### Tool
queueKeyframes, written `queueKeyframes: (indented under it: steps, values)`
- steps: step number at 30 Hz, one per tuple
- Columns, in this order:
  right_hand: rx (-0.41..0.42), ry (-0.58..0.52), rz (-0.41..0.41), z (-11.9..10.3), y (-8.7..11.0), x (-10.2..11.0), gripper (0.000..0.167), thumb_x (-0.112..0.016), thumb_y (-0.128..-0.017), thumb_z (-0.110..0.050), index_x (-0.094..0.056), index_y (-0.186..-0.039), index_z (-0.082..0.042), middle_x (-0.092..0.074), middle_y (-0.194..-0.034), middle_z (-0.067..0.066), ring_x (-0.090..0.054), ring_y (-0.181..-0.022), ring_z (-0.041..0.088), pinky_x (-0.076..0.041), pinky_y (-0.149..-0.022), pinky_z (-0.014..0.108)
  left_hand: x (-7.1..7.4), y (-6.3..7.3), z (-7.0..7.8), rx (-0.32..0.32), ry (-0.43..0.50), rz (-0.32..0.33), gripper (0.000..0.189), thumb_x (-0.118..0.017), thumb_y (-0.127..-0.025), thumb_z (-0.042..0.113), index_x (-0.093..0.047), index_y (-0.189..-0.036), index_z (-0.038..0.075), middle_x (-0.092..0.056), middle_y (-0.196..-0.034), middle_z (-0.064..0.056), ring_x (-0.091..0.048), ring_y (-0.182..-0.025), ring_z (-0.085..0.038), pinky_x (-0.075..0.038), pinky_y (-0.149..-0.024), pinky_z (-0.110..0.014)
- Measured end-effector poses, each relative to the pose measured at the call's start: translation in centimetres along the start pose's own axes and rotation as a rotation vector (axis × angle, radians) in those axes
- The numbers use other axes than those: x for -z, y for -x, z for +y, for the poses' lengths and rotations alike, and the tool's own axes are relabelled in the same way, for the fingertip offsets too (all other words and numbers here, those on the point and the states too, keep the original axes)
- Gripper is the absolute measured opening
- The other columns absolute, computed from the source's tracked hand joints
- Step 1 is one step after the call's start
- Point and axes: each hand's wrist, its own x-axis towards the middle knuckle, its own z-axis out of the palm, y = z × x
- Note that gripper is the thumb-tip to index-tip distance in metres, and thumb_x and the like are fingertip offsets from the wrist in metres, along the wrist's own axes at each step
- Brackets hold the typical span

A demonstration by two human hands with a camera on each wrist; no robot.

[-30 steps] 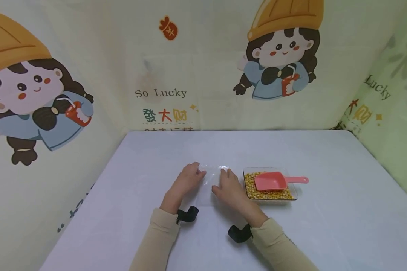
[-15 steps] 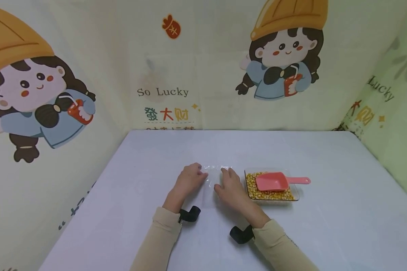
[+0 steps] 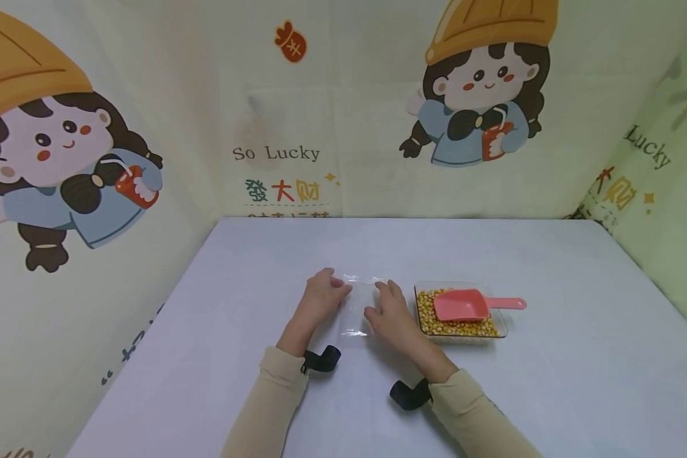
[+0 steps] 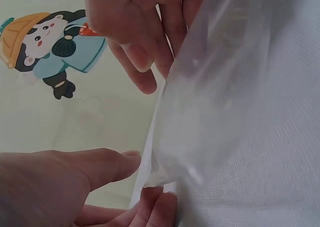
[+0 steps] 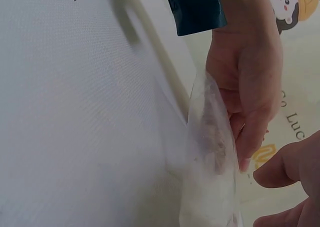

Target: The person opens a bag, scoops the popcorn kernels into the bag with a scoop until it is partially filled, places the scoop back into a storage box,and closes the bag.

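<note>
A thin clear plastic bag (image 3: 356, 313) stretches between my hands at the middle of the table. My left hand (image 3: 319, 300) grips its left upper corner with the fingertips, while the thumb sticks out apart from them in the left wrist view (image 4: 102, 169). My right hand (image 3: 394, 319) holds the bag's right upper side; part of its fingers hides behind the film (image 4: 200, 102) in the left wrist view. From the right wrist, the bag (image 5: 210, 167) looks narrow, its lower end cut off by the frame.
Right of my right hand stands a clear rectangular box (image 3: 502, 332) of yellow corn kernels (image 3: 464, 329). A pink scoop (image 3: 460, 305) lies on the kernels, its handle jutting past the box's right side. The white table (image 3: 584, 369) meets printed cloth walls.
The bag's near edge now shows a bright crease that was not visible before. Both hands have shifted very slightly. The box and scoop keep their places, with the view moving a little.
</note>
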Motion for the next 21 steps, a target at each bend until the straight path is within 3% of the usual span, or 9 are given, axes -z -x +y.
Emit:
queueKeyframes:
  steps: [4,12,18,21]
  values:
    - [0.000,-0.029,0.009,0.25,-0.08,-0.04,0.060,-0.056,-0.094,-0.013,-0.035,-0.145,0.011,-0.022,-0.155,0.036,-0.027,-0.144,0.050,-0.027,-0.116,0.059,-0.01,-0.18,-0.32,-0.040,0.016,-0.004,0.053,-0.068,-0.090,0.022,-0.053,-0.136,-0.002,-0.069,-0.117,-0.020,-0.070,-0.084,-0.021,-0.057,-0.078,-0.035]
    - [0.009,-0.108,0.050,0.41,-0.29,0.13,0.069,-0.052,-0.092,-0.009,-0.020,-0.148,0.017,-0.024,-0.153,0.039,-0.024,-0.146,0.048,-0.021,-0.120,0.055,0.29,-0.53,-0.43,-0.096,0.087,-0.032,0.031,-0.070,-0.090,0.014,-0.065,-0.118,0.001,-0.072,-0.100,-0.013,-0.065,-0.072,-0.014,-0.053,-0.065,-0.025]
    - [-0.005,-0.192,0.058,0.31,-0.13,0.34,0.074,-0.048,-0.095,-0.006,-0.007,-0.152,0.015,-0.017,-0.158,0.036,-0.017,-0.150,0.042,-0.016,-0.121,0.052,0.68,-0.30,0.09,-0.090,0.119,-0.036,0.026,-0.069,-0.090,0.012,-0.066,-0.113,0.002,-0.071,-0.098,-0.011,-0.066,-0.075,-0.014,-0.053,-0.064,-0.024]
    - [-0.015,-0.210,0.073,0.25,-0.06,0.44,0.073,-0.048,-0.095,-0.005,-0.006,-0.152,0.015,-0.021,-0.156,0.036,-0.023,-0.148,0.041,-0.019,-0.120,0.053,0.76,-0.25,0.17,-0.087,0.125,-0.036,0.026,-0.068,-0.091,0.012,-0.066,-0.114,0.001,-0.071,-0.099,-0.012,-0.068,-0.077,-0.014,-0.054,-0.066,-0.024]
